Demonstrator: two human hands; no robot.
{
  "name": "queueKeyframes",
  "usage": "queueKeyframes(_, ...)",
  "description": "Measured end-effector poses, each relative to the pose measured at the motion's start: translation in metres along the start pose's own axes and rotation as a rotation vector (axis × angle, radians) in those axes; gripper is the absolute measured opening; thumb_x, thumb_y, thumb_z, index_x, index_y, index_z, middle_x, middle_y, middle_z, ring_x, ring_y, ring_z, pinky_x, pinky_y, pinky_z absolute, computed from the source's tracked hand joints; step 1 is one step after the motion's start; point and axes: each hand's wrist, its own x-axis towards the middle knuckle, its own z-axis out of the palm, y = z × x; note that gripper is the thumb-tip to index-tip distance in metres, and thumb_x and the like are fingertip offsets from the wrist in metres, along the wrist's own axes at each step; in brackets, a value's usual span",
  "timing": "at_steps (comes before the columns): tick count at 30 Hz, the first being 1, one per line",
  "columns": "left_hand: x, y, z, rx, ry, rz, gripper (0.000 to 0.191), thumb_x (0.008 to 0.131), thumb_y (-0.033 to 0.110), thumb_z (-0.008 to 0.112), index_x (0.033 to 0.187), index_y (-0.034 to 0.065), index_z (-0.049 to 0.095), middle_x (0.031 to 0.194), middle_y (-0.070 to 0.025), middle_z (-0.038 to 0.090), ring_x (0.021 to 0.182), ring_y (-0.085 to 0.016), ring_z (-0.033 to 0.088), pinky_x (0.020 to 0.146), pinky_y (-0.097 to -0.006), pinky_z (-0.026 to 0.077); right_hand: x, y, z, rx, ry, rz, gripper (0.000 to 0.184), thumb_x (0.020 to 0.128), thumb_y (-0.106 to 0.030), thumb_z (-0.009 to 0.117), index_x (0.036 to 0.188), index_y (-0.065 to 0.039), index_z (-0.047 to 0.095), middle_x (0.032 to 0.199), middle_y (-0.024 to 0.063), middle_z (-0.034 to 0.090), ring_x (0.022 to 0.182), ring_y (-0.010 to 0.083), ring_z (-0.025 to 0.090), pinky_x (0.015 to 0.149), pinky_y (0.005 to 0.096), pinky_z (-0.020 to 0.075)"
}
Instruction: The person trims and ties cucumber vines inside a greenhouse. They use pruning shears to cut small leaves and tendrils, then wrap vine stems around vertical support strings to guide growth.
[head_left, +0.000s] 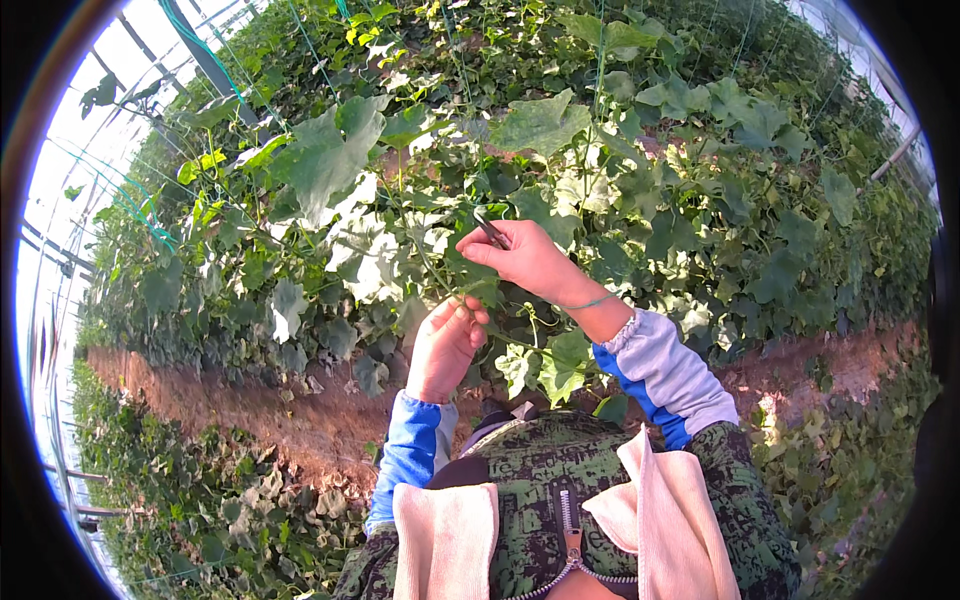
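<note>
My left hand (444, 346) pinches a thin green vine stem (431, 264) between thumb and fingertips. From those fingers the shoot runs on to the right, towards bright young leaves (564, 365) and curling tendrils. Higher up and to the right, my right hand (531, 257) is closed around a small dark tool (493, 232). Its narrow tip points up and left among the leaves; most of it is hidden in the palm, so its kind cannot be told. A thin green tie (592, 302) circles the right wrist.
Dense vine foliage (750, 217) rises in front, with green strings (601, 60) hanging through it. Large leaves (330, 154) overhang the left. Bare soil (225, 405) forms a path at the plants' base. A grey post (202, 56) and greenhouse framing stand left.
</note>
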Motion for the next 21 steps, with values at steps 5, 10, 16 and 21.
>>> queueKeyframes(5, 0.007, -0.005, 0.004, 0.163, -0.015, 0.025, 0.016, 0.100, 0.010, 0.055, 0.112, 0.0011, 0.060, 0.098, -0.0078, 0.066, 0.077, -0.010, 0.057, 0.072, -0.0225, 0.048, -0.005, -0.008, 0.023, -0.115, 0.124, -0.159, 0.028, 0.087, -0.021, 0.075, 0.105, 0.000, 0.071, 0.093, 0.0070, 0.074, 0.082, 0.0096, 0.066, 0.074, 0.0281, 0.0538)
queueKeyframes(10, 0.011, -0.014, 0.005, 0.357, -0.002, 0.072, 0.017, 0.101, 0.013, 0.056, 0.112, 0.0021, 0.062, 0.095, -0.0028, 0.066, 0.079, -0.008, 0.059, 0.072, -0.0219, 0.047, -0.009, -0.014, 0.024, -0.177, 0.083, -0.067, 0.029, 0.087, -0.017, 0.076, 0.110, 0.000, 0.069, 0.098, 0.0064, 0.072, 0.086, 0.0086, 0.064, 0.075, 0.0260, 0.0537)
queueKeyframes(16, 0.017, -0.022, 0.009, 0.471, 0.052, 0.120, 0.018, 0.100, 0.013, 0.059, 0.113, 0.0018, 0.063, 0.096, -0.0019, 0.067, 0.081, -0.010, 0.063, 0.072, -0.0229, 0.049, -0.019, 0.001, 0.018, 0.067, 0.078, -0.070, 0.021, 0.090, -0.011, 0.071, 0.105, 0.003, 0.067, 0.098, 0.0050, 0.071, 0.085, 0.0084, 0.065, 0.075, 0.0244, 0.0524)
queueKeyframes(21, 0.014, -0.002, 0.026, 0.641, 0.174, 0.215, 0.022, 0.099, 0.011, 0.058, 0.118, 0.0003, 0.060, 0.108, -0.0072, 0.068, 0.088, -0.013, 0.066, 0.074, -0.0248, 0.052, -0.028, 0.002, 0.004, 0.153, 0.114, -0.114, 0.017, 0.091, -0.007, 0.067, 0.105, 0.003, 0.066, 0.095, 0.0053, 0.070, 0.089, 0.0111, 0.065, 0.081, 0.0270, 0.0528)
